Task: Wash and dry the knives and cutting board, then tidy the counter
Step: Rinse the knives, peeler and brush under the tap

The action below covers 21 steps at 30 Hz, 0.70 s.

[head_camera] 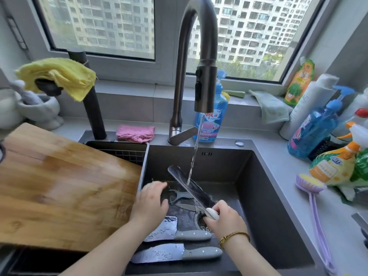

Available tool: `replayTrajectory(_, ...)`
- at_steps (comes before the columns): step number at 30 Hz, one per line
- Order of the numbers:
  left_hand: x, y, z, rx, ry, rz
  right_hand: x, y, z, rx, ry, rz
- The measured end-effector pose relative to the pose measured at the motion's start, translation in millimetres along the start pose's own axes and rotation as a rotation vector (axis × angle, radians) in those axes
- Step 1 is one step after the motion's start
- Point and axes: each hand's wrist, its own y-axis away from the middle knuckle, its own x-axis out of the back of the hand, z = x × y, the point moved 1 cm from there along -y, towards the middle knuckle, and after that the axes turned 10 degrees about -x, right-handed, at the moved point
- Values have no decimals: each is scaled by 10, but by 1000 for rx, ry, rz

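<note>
- The right hand (pixel 225 218) is closed around the white handle of a long dark-bladed knife (pixel 191 188). The blade points up and to the left.
- A thin water stream (pixel 194 156) from the dark curved metal faucet (pixel 197 56) falls on this blade.
- The left hand (pixel 150 202) hovers over the dark grey sink (pixel 258 176) with relaxed fingers. It holds nothing and is near the blade but apart from it.
- On the sink floor lie the farther steel cleaver (pixel 163 230) and the nearer steel cleaver (pixel 159 253), both flat, grey handles to the right.
- A small pointed knife (pixel 189 207) and a grey peeler (pixel 179 195) lie between the hands.
- The large wooden cutting board (pixel 65 188) covers the left part of the sink.
- A folded pink cloth (pixel 135 133) and a blue dish soap bottle (pixel 211 120) are on the counter behind the sink.
</note>
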Motion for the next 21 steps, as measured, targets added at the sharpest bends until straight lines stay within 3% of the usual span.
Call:
replayTrajectory(2, 5, 102, 31, 30, 191, -24, 5, -10, -35, -18, -96, -54)
replayTrajectory(6, -31, 291, 123, 82, 461, -250, -46, -1, -215, -11, -394, -197)
replayTrajectory(12, 12, 588, 196, 233, 808, -327, -73, 129, -622, -9, -763, -448)
replayTrajectory(17, 105, 775, 205, 393, 1120, -220, -347, 151, -1034, -52, -982, -666)
replayTrajectory(21, 246, 846, 36, 454, 1011, -20, -638, 191, -1338, -135, -934, -741)
